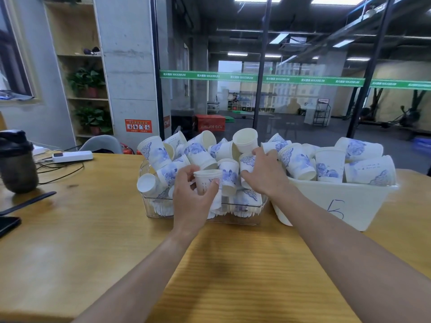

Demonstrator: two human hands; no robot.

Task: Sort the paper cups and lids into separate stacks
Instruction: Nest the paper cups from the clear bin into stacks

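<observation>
A clear plastic bin (pixel 242 216) on the wooden table holds a heap of white paper cups with blue flower prints. My left hand (pixel 191 201) grips one upright cup (pixel 207 181) at the bin's front, thumb on its right side. Fingers of my right hand (pixel 265 171) curl around another cup (pixel 246 163) in the middle of the heap. A white bin (pixel 354 206) marked "5" stands to the right, filled with more of the same cups. No lids are plainly visible.
A dark shaker bottle (pixel 17 162) stands at the table's left, with a white power strip (pixel 72 156), cables, a black strip (pixel 28 202) and a phone (pixel 8 224) near it. A grey chair (pixel 101 143) sits behind the table. Bare tabletop lies in front of the bins.
</observation>
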